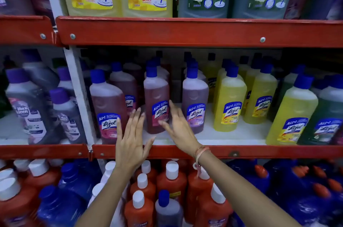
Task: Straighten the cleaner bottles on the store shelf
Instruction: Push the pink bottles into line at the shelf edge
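Here, a red metal shelf edge [185,149] runs across a store rack packed with cleaner bottles, a white shelf board behind it and a white upright post [78,93] standing left of centre. Left of the post stand grey bottles with purple caps [27,104]. Just right of the post, a pink Lizol bottle [107,107] stands near the front, and the left hand [132,139] is raised beside it with its fingers spread and flat — gripping nothing. Right of that hand stands the middle pink bottle [156,104], upright, label forward, set a little further back than the first. The right hand [179,124], a thread bracelet [200,154] at its wrist, hovers on that bottle's other side with fingers loosely apart; whether its thumb touches the label I cannot tell. So the bottle sits between the two open hands. Further right come a purple bottle [194,106], then yellow bottles [229,104] and a green one [326,119].
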